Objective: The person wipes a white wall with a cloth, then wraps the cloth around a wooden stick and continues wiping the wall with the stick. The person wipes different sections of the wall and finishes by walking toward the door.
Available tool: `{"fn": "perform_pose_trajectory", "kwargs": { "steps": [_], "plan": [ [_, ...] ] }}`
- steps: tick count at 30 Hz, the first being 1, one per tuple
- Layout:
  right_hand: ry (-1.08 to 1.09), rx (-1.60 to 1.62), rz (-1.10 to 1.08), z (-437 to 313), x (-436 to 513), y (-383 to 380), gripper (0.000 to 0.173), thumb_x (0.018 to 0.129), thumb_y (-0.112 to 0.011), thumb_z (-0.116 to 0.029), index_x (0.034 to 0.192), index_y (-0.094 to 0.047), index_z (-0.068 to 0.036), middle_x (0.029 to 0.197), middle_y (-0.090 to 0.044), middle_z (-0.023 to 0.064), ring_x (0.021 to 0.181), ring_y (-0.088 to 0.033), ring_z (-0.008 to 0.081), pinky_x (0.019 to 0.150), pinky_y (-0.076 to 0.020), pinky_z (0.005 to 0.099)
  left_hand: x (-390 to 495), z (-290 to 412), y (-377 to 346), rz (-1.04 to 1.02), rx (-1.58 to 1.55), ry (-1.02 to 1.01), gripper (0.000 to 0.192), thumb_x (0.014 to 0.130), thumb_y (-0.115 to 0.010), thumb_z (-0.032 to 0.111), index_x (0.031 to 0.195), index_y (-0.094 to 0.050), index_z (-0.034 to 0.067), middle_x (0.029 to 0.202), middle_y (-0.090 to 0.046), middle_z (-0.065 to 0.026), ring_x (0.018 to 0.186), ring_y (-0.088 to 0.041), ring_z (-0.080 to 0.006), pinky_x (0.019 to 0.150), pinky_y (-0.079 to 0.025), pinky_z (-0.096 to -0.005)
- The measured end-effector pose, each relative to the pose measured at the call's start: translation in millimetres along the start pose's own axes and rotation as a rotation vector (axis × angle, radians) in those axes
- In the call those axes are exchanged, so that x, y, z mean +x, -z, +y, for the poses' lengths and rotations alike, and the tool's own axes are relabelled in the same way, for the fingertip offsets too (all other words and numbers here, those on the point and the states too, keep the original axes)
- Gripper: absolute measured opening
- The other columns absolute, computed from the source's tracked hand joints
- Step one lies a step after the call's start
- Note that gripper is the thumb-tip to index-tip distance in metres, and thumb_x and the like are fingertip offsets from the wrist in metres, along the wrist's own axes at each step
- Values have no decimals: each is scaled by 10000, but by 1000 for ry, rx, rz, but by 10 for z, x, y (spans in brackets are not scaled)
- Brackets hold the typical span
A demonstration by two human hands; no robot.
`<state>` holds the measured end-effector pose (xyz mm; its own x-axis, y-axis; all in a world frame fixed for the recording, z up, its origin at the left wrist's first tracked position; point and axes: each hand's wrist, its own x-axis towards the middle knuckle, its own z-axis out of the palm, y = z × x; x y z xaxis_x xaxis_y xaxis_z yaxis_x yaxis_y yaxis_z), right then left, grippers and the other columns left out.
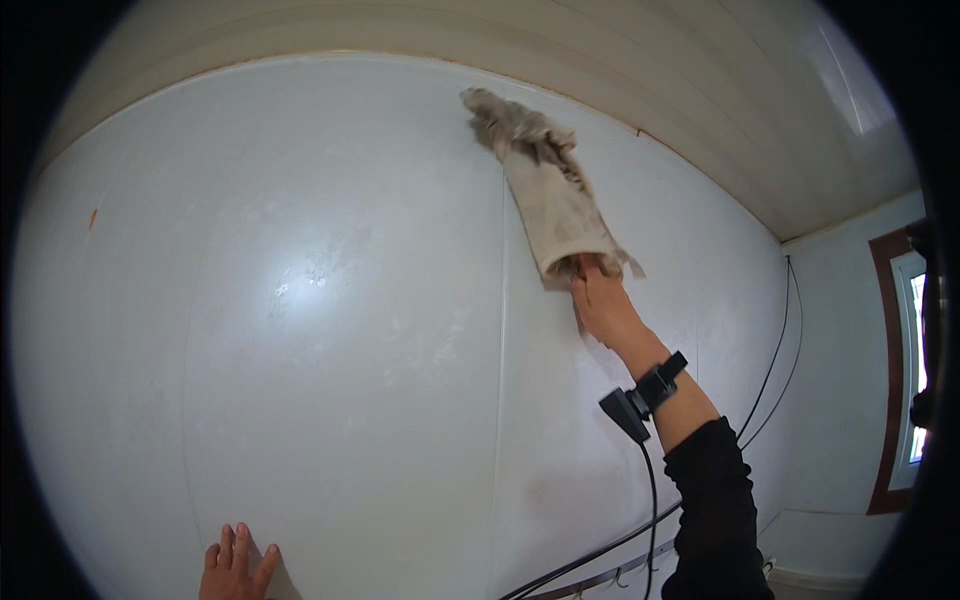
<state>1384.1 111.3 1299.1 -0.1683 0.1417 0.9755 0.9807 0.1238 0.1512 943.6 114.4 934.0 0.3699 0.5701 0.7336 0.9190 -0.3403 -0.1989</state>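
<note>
A beige-grey cloth (559, 199) is gripped in my right hand (604, 304) by its lower edge. Its crumpled, darker upper end lies against the white wall panel (360, 420), just below the ceiling line. The lower part of the cloth hangs like a sleeve, and my fingertips are partly hidden inside its open rim. My right arm reaches up, with a black device (641, 401) strapped at the wrist and a cable running down from it. Low at the left, my left hand (236, 566) rests on the wall with its fingers spread and nothing in it.
Overhead is a beige panelled ceiling (675, 67). Black cables (780, 337) run down the wall at the right and behind my forearm. A hook rail (619, 577) is fixed low on the wall. A brown-framed window (892, 375) is at the far right.
</note>
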Motion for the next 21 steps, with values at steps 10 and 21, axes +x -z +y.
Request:
{"fn": "perform_pose_trajectory", "kwargs": {
  "steps": [10,21],
  "plan": [
    [-91,-56,169,282,372,-115,476,910,-372,-243,1365,-327,-111,1030,-585,286,881,-579,457,780,-485,505,-564,185,-276,-20,43,31,848,686,-743,181,1401,-294,97,1410,-255,-281,1280,-298,-428,990,-325,-493],
    [-282,-38,165,840,-123,386,422,907,-372,-227,1294,-321,-68,812,-570,250,634,-574,371,574,-480,443,-757,-280,-89,-27,-31,-38,840,669,-748,161,1391,-320,120,1409,-271,-267,1270,-318,-421,970,-339,-485]
  ]
}}
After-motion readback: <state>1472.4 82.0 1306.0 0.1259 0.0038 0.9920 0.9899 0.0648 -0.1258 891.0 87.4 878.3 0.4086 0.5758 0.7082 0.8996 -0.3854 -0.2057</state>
